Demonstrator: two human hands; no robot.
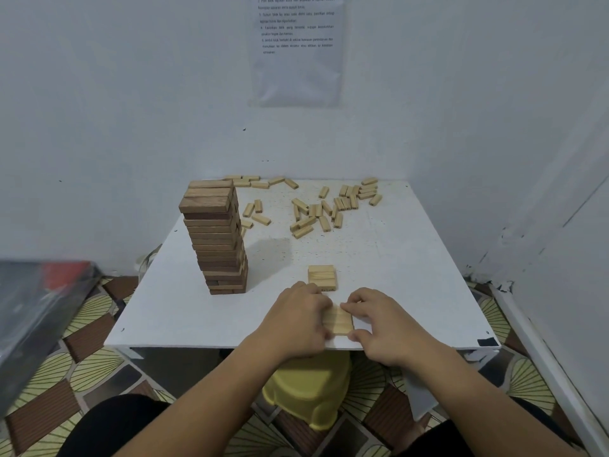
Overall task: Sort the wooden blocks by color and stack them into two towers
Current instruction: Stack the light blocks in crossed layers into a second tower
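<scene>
Two hands: we see both at the near edge of the counter (412,291), in front and to the right of the dark tower (217,239), closing on one light row (337,319) from either side.
Left hand (298,319): its fingers curl against the row's left side and cover that edge, so we count it as gripping the row.
Right hand (379,324): forefinger at the row's far right corner, thumb at its near right corner, pinching the row between them.
Light row: flat on the counter, blocks side by side, touching both hands; we cannot tell how many blocks it holds.
Second light set (322,278): flat on the counter just behind the hands, right of the dark tower's foot and apart from it.
Dark tower: upright on the counter's left part, many layers of brown blocks, the upper layers slightly offset.
Loose light blocks (329,209): scattered behind and to the right of the dark tower, along the counter's far side.
Yellow stool (309,390): below the counter, nearer to us than the dark tower.
Printed sheet (296,51): on the wall, high behind the dark tower; we cannot read it.
</scene>
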